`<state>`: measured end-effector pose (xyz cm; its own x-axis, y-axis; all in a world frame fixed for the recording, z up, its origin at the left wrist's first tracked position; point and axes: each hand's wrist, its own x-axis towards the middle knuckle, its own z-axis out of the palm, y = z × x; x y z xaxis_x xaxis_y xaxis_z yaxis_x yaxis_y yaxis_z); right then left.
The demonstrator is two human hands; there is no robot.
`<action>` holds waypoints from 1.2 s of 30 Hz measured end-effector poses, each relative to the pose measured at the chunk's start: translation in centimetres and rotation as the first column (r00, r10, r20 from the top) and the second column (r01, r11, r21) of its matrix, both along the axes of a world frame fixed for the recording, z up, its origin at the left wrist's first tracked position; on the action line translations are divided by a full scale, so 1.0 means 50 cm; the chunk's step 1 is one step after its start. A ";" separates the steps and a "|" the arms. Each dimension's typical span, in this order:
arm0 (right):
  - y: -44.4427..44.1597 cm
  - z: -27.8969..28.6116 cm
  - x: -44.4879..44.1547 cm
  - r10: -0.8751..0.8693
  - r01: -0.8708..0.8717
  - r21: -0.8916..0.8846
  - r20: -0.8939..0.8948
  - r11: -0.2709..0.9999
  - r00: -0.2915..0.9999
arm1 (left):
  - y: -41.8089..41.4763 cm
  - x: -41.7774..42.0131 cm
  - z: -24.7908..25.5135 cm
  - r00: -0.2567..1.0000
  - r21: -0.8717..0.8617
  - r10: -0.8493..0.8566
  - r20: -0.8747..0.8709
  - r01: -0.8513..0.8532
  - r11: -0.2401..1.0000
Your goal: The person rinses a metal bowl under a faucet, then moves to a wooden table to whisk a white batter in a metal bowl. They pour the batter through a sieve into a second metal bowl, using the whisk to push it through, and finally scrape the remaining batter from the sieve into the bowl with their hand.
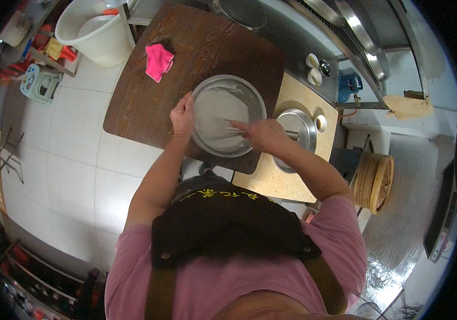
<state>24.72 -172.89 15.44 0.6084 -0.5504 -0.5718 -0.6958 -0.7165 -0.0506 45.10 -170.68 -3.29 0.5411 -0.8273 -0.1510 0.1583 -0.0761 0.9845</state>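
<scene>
A round metal bowl (261,105) stands at the front right of the dark wooden table, with a smooth greyish-white mixture (218,106) inside. My left hand (183,116) grips the bowl's left rim, thumb on top. In my right hand (266,134) is a wire whisk (232,129), its blurred wires down in the mixture and its handle end sticking out to the right past my palm. A pink cloth (159,62) lies crumpled on the table, up and to the left of the bowl.
Right of the table, a beige worktop (278,184) bears metal pans (306,120) and a small cup (320,123). Small bowls (315,77) stand on the grey counter behind. Bamboo steamers (368,183) are at the right, a large white tub (108,46) and a small stool (39,85) at the left.
</scene>
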 end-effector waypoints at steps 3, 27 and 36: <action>-0.038 -0.044 0.001 -0.168 0.165 0.029 0.155 0.986 0.973 | 0.000 0.003 -0.001 1.000 0.017 -0.002 0.031 0.002 1.000; -0.005 -0.091 0.005 -0.325 0.305 0.116 0.233 0.945 0.917 | 0.004 0.007 0.005 0.992 -0.034 0.016 0.129 -0.012 0.999; -0.053 0.024 -0.003 0.238 -0.232 -0.160 0.021 0.959 0.971 | 0.006 -0.003 0.038 0.980 0.029 -0.037 0.196 0.032 0.999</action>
<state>24.58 -175.52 16.63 0.7519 -0.4690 -0.4633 -0.5063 -0.8609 0.0497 44.93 -170.36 -1.40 0.5332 -0.8434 -0.0662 -0.0407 -0.1037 0.9938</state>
